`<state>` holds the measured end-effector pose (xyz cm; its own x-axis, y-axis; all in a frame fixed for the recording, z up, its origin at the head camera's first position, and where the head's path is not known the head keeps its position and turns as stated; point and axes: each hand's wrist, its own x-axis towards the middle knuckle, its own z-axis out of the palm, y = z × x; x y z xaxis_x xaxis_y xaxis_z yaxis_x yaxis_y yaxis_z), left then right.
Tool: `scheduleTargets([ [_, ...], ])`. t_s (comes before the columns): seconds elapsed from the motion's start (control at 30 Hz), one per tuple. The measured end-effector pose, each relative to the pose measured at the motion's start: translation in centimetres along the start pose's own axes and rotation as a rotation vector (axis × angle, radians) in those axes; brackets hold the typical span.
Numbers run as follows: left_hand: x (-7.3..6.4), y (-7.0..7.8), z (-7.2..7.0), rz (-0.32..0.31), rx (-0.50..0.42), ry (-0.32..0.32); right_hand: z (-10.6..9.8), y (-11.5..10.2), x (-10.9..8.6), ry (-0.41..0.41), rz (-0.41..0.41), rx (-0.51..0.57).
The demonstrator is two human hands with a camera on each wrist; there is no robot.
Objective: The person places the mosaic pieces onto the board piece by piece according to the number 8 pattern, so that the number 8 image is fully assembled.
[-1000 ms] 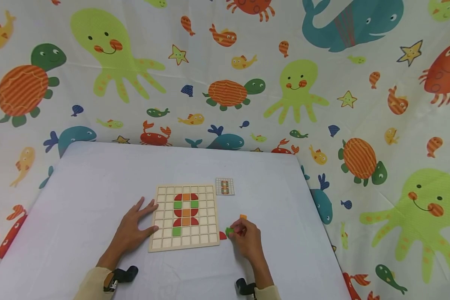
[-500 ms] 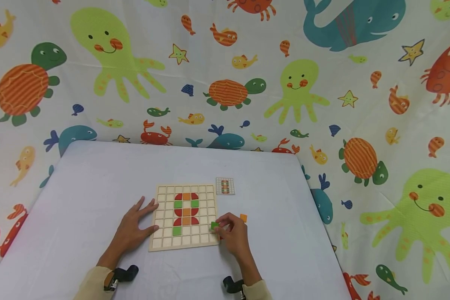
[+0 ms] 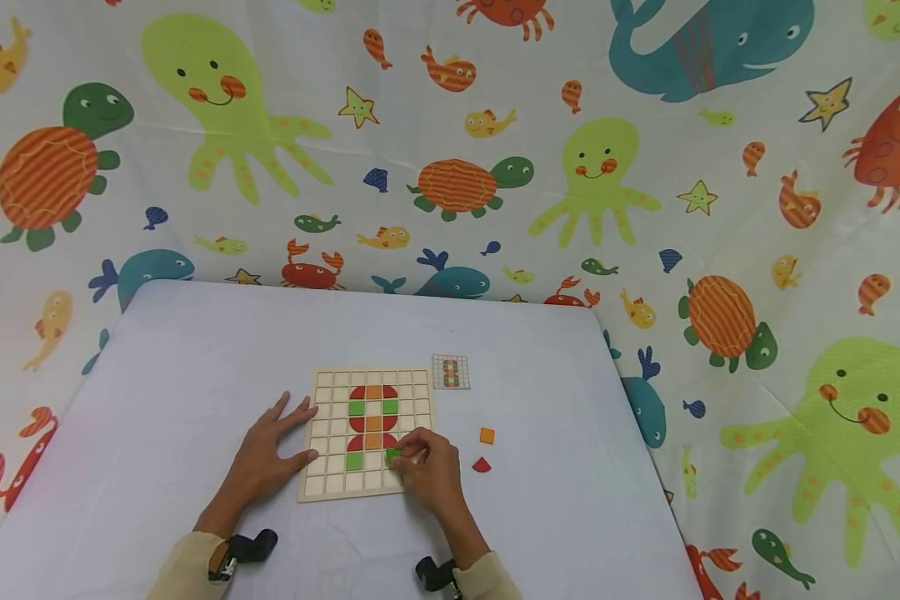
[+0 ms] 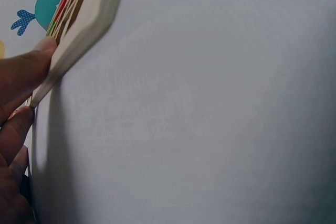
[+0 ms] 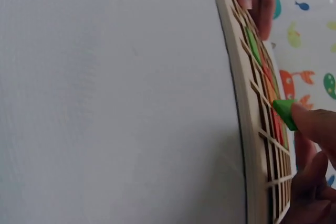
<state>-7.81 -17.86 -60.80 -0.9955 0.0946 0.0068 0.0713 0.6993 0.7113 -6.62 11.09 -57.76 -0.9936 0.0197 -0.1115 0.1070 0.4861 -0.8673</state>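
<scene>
A wooden grid board (image 3: 412, 417) lies on the table, with red, orange and green pieces set in its middle columns. Between thumb and fingertips, my right hand (image 3: 435, 473) pinches a green square tile (image 3: 393, 456) over the board, just below a red piece. In the right wrist view this green tile (image 5: 284, 113) is tilted above the grid. My left hand (image 3: 265, 450) has its fingers spread, thumb and fingertips resting along the board's left edge. The left wrist view shows the thumb (image 4: 46, 45) at the board's side.
Right of the board lie an orange square tile (image 3: 487, 436) and a red quarter-round piece (image 3: 482, 465). A small pattern card (image 3: 450, 372) lies by the board's upper right corner. A sea-animal curtain (image 3: 390, 150) hangs behind the white table (image 3: 570, 517).
My right hand has carried the green tile leftward from beside the board to over its grid, uncovering the orange and red loose pieces. The left hand stays at the board's edge.
</scene>
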Motion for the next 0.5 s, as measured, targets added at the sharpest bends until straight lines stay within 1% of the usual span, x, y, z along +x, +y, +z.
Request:
scheduleTargets([
  [0.2,0.1,-0.1,0.1,0.005,-0.004,0.004,1.0,-0.2,0.0,0.040,0.023,-0.128],
  [0.33,0.1,-0.1,0.0,0.010,0.001,0.008,1.2,-0.6,-0.1,0.071,-0.001,-0.191],
  [0.5,0.1,-0.1,0.0,0.013,-0.002,0.013,1.3,-0.9,-0.2,0.085,-0.017,-0.263],
])
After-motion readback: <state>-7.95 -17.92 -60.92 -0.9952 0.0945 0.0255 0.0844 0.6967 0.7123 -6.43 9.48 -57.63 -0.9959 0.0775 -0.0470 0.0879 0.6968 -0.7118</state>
